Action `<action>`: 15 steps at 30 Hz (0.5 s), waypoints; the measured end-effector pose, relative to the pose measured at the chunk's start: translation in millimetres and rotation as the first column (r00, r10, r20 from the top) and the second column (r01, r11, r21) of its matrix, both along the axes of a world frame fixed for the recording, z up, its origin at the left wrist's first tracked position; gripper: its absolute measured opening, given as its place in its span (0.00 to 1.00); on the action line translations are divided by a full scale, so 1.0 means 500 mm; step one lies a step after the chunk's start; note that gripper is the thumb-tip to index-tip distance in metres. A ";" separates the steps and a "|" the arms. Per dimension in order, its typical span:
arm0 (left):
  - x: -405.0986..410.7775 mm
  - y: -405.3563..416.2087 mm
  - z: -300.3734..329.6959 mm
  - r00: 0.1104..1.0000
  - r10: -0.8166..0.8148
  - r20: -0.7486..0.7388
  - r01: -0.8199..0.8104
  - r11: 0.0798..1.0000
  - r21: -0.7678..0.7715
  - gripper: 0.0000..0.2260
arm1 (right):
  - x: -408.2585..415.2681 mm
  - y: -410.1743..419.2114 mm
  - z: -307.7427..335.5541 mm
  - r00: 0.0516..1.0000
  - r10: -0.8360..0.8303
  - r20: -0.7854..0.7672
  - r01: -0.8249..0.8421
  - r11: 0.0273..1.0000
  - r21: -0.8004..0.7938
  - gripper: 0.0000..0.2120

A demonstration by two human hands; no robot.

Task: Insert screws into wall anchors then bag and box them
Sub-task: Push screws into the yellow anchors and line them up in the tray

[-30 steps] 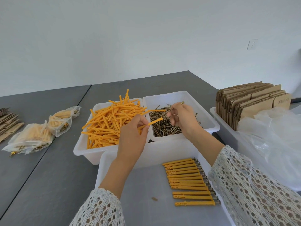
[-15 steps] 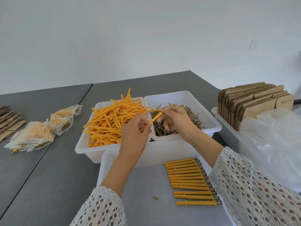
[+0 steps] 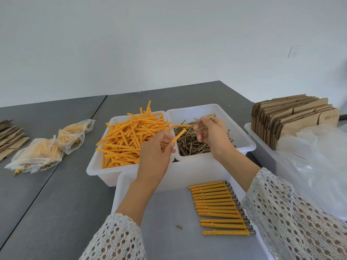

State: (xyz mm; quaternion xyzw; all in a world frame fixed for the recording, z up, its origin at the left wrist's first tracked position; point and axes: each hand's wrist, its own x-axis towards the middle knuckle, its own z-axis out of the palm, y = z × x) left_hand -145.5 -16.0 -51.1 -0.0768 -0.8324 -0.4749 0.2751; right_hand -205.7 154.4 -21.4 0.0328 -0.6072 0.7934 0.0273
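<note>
Holding one orange plastic anchor (image 3: 175,136) and one thin metal screw (image 3: 204,119) in hands (image 3: 155,147); many waiting, bagging unfinished.

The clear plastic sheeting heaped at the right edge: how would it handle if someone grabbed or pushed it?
The plastic sheeting looks thin and crumpled, so probably floppy and very light. Its glossy folds suggest it would be slippery. Pushed, it would likely bunch up against the white bin rather than slide as one piece.

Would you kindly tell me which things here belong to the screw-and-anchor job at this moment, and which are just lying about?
In use:
left hand holding an orange anchor
right hand holding a screw
anchor bin
screw bin
finished row

Idle for now:
filled bags
flat cartons
plastic bags
</note>
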 end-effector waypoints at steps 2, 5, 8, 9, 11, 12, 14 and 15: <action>0.002 0.000 0.002 1.000 -0.004 0.006 0.004 1.000 -0.012 0.12 | 0.003 -0.002 0.000 0.994 0.106 -0.012 -0.105 0.994 0.034 0.09; 0.004 -0.001 0.002 0.999 0.034 0.040 -0.029 0.994 -0.107 0.08 | 0.012 -0.009 -0.001 0.958 0.282 -0.053 -0.267 0.945 0.190 0.08; 0.010 0.005 0.006 0.996 0.053 0.065 -0.046 0.993 -0.108 0.05 | 0.021 -0.015 -0.002 0.915 0.400 -0.058 -0.376 0.894 0.244 0.08; 0.011 0.008 0.009 0.996 0.040 0.076 -0.036 0.998 -0.046 0.04 | 0.022 -0.017 -0.001 0.904 0.426 -0.044 -0.405 0.884 0.234 0.11; 0.013 0.013 0.018 0.993 -0.005 0.118 -0.008 0.994 0.106 0.02 | 0.018 -0.020 0.004 0.904 0.427 0.009 -0.420 0.886 0.196 0.20; 0.014 0.015 0.025 0.988 -0.045 0.145 0.018 0.984 0.180 0.02 | 0.014 -0.019 0.005 0.915 0.403 0.033 -0.402 0.900 0.167 0.23; 0.019 0.019 0.036 0.970 -0.163 0.178 0.106 0.950 0.293 0.03 | 0.001 -0.012 0.003 0.946 0.316 0.065 -0.322 0.941 0.104 0.26; 0.023 0.021 0.042 0.956 -0.229 0.183 0.160 0.931 0.327 0.04 | -0.007 -0.006 -0.001 0.963 0.257 0.083 -0.263 0.962 0.074 0.26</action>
